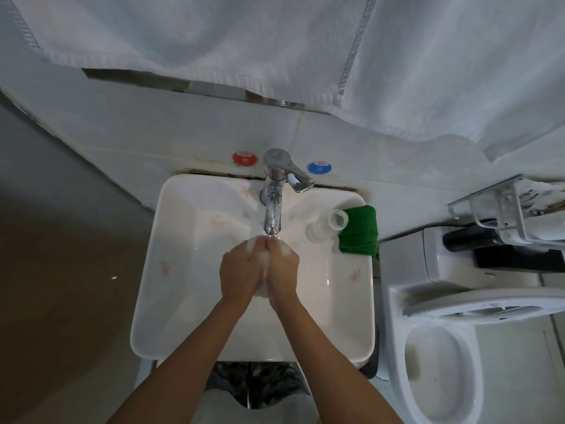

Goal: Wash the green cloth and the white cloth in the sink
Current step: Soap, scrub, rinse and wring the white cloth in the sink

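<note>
Left third of frame: brown floor (61, 286), dim, and grey wall above it.

Centre: white sink (171, 270), square basin, faint floral marks on the rim. Chrome tap (273, 206) at upper centre of the basin, lever turned toward the right; a red disc (244, 157) on the wall to its left, a blue disc (319, 167) to its right. Water reaches the fingertips just under the spout.

Left hand (241, 272) and right hand (282, 270) meet directly below the spout, pressed side to side, fingers curled inward around a white sudsy mass. This looks like the white cloth (262, 289), bunched between the palms; only slivers show between and below the hands, so foam and fabric cannot be told apart with certainty. Both forearms rise from the lower edge of frame.

Right of the hands, on the basin's right rim: a clear plastic bottle (327, 224) without a cap, lying tilted, and touching it the green cloth (359, 229), folded, untouched.

Far right: toilet (443, 362), white, with a wire rack (504, 215) above.

Top of frame: white towels (214, 41) hanging.
</note>
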